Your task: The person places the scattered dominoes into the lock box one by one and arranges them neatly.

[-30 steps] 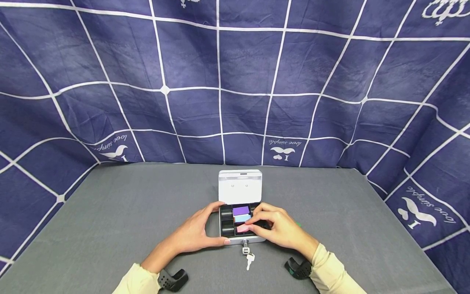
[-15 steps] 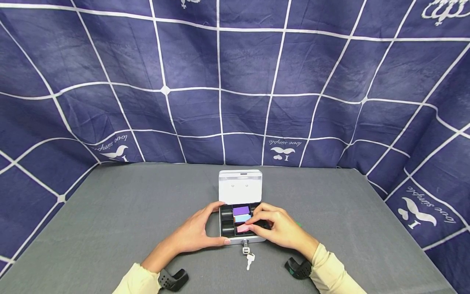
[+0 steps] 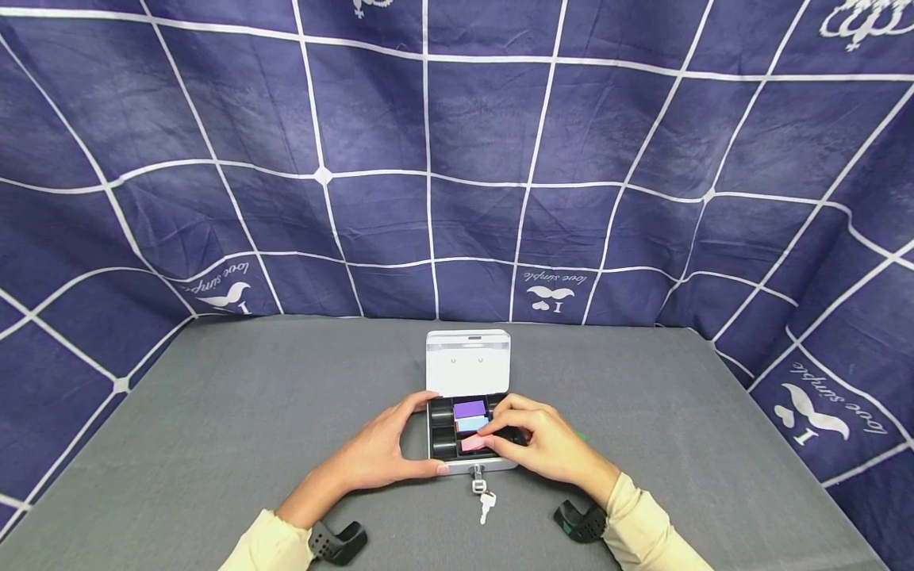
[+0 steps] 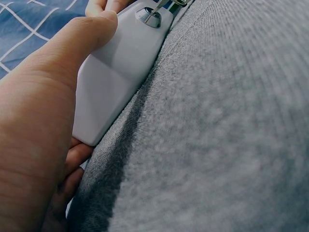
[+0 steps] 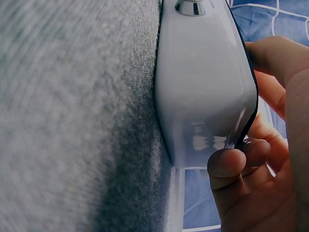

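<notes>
A white cash box (image 3: 437,466) stands with its lid (image 3: 468,373) raised, showing a black tray (image 3: 443,444) with compartments. My left hand (image 3: 378,448) grips the box's left side, thumb at the front corner and fingers toward the back. Over the tray, my right hand (image 3: 546,440) pinches a small pink block (image 3: 472,442) between thumb and index finger, low in the front middle compartment. Behind it lie a light blue block (image 3: 471,424) and a purple block (image 3: 469,409). From the front lock hang keys (image 3: 487,506). The right hand covers the tray's right part.
A grey cloth-covered table (image 3: 286,381) spreads around the box. Behind it hangs a blue curtain (image 3: 478,222) with white lines. A bit of something green (image 3: 581,436) shows beyond the right hand. Black wrist straps (image 3: 337,543) sit at both sleeves.
</notes>
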### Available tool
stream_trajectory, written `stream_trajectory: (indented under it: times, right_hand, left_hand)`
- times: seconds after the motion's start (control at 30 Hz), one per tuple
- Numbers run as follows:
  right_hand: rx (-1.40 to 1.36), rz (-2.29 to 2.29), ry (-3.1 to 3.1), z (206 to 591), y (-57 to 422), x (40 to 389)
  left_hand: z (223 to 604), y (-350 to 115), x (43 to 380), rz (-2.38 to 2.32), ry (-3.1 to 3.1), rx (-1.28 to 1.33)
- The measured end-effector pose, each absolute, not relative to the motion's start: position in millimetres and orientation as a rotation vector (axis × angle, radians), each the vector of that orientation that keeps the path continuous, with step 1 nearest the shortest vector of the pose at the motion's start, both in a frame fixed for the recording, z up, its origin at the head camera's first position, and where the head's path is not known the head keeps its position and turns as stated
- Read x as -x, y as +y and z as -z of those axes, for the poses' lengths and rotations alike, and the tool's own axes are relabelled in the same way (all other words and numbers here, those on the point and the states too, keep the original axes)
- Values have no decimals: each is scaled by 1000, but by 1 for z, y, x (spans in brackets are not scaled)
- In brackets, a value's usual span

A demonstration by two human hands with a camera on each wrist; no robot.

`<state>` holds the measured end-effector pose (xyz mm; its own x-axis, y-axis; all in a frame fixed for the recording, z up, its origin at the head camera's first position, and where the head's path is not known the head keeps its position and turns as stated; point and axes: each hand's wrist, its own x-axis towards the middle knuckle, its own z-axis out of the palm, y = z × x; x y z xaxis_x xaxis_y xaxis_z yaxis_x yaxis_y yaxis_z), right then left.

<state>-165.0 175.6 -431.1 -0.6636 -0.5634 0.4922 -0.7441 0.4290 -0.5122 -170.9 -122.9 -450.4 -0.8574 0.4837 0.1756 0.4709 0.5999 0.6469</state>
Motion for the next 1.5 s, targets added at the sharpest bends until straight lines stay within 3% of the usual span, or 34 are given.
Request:
stream_trajectory:
  times: [1.5]
  right_hand:
    - [-1148, -1069, -2426, 433, 175, 166]
  left_hand:
    - [451, -123, 171, -1118, 2807, -831]
